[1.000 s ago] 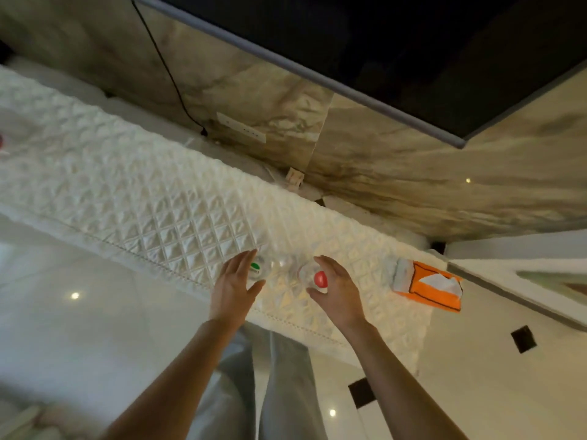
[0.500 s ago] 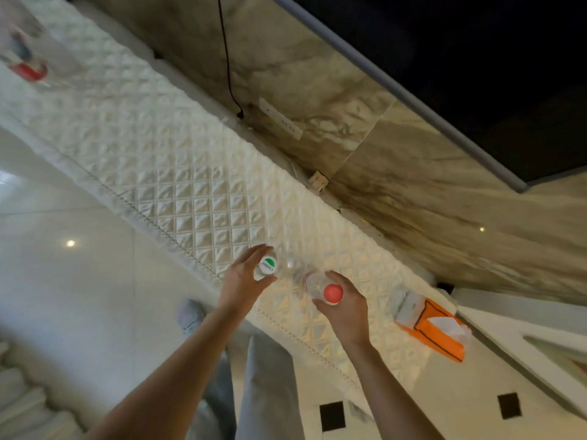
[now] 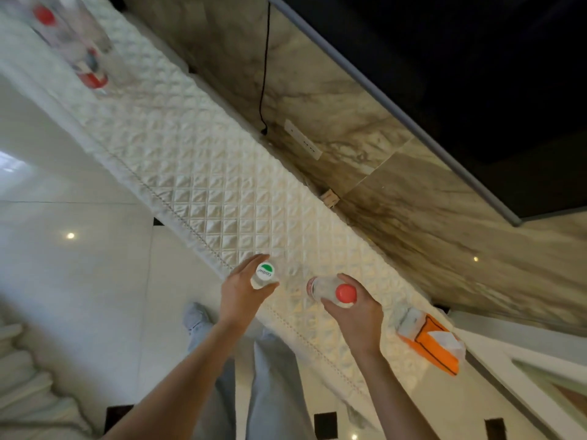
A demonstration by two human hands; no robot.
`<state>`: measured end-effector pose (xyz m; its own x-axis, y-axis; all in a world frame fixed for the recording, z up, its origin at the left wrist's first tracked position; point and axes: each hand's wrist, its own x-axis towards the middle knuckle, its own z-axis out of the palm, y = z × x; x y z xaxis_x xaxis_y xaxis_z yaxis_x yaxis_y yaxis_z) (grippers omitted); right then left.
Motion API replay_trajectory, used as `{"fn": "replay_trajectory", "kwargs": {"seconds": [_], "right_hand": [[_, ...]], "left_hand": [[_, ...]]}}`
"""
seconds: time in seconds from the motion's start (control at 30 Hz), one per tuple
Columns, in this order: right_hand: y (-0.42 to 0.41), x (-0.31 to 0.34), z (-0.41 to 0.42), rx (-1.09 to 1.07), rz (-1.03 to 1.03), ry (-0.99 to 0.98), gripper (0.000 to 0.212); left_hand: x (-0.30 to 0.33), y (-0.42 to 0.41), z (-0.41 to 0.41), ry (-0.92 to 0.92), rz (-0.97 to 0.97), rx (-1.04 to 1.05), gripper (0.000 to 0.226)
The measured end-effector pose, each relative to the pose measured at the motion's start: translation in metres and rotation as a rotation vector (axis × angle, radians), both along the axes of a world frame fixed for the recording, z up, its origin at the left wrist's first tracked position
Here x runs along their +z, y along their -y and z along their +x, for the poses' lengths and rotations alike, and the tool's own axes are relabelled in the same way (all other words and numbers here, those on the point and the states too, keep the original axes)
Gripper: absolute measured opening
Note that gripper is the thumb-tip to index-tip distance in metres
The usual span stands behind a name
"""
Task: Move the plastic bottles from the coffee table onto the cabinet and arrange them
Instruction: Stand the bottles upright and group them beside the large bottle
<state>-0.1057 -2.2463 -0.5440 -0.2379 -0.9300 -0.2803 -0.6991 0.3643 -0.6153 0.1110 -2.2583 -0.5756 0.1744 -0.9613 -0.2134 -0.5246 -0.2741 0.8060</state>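
My left hand [image 3: 243, 290] grips a clear plastic bottle with a white-and-green cap [image 3: 264, 274] by its neck. My right hand [image 3: 355, 315] grips a second clear bottle with a red cap [image 3: 333, 290]. Both bottles are held above the front part of the cabinet top, which is covered by a white quilted cloth [image 3: 203, 185]. More clear bottles with red caps and labels [image 3: 76, 42] stand blurred at the far left end of the cabinet.
An orange tissue pack [image 3: 432, 341] lies on the cloth right of my right hand. A marble wall with a black cable [image 3: 263, 74] and a socket strip [image 3: 303, 143] runs behind the cabinet. A dark screen [image 3: 460, 58] hangs above. Glossy tiled floor [image 3: 79, 265] lies in front.
Both hands closed on the two bottles and hold them up from the cloth. The view swung so the cabinet's left end with other bottles came into sight.
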Motion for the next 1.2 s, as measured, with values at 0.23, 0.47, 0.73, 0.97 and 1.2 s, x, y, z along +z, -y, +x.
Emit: {"fn": "replay_trajectory", "kwargs": {"seconds": [0.23,0.47,0.73,0.97,1.2], "right_hand": [[0.030,0.061,0.088,0.046,-0.077,0.059,0.057],[0.073,0.088,0.197,0.139,-0.150,0.111,0.054],[0.145,0.100,0.298,0.308,-0.147,0.176,0.052],[0.239,0.093,0.364,0.391,-0.152,0.188,0.053],[0.333,0.073,0.419,0.448,-0.126,0.144,0.053]], "left_hand": [[0.070,0.005,0.085,-0.049,-0.073,0.165,0.055],[0.109,0.019,0.183,-0.037,-0.108,0.250,0.054],[0.116,0.047,0.275,0.028,-0.137,0.375,0.056],[0.106,0.124,0.332,0.054,-0.115,0.447,0.055],[0.081,0.217,0.376,0.052,-0.085,0.460,0.056]]}}
